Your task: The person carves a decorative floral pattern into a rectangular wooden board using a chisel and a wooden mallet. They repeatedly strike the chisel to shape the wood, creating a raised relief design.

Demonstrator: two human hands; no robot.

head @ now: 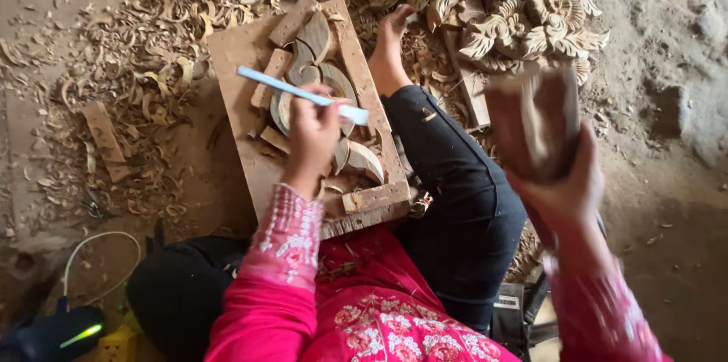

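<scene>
Left hand grips a pale-blue-handled chisel set on the curved carving on the wooden board; right hand clutches a raised wooden mallet. Best strike squarely, chisel steady.

A small white rectangular label with dark print sits on a black object at the bottom edge, just beside the person's dark trouser leg. No packages, signs or screens show.
</scene>
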